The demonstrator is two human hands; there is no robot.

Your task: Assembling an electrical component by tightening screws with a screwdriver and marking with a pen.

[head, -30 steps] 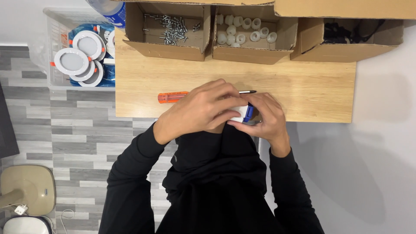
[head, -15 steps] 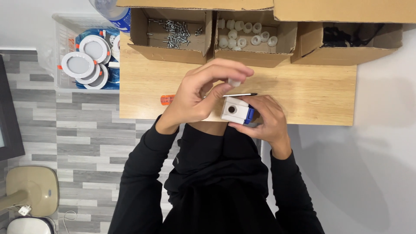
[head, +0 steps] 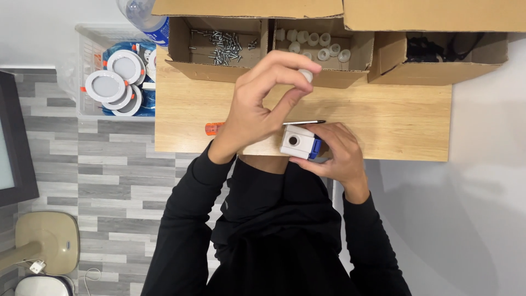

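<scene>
While the right hand is gripping a white and blue block at the table's near edge, the left hand is pinching a small white cap above open wood.

The right half of the table lies bare, giving open passage there. Along the far edge three open cardboard boxes stand side by side: the screw box, the box of white caps and the box of black parts. The left hand hangs just before the middle box. An orange-handled screwdriver lies across the near strip. A clear bin touches the table's left side.
</scene>
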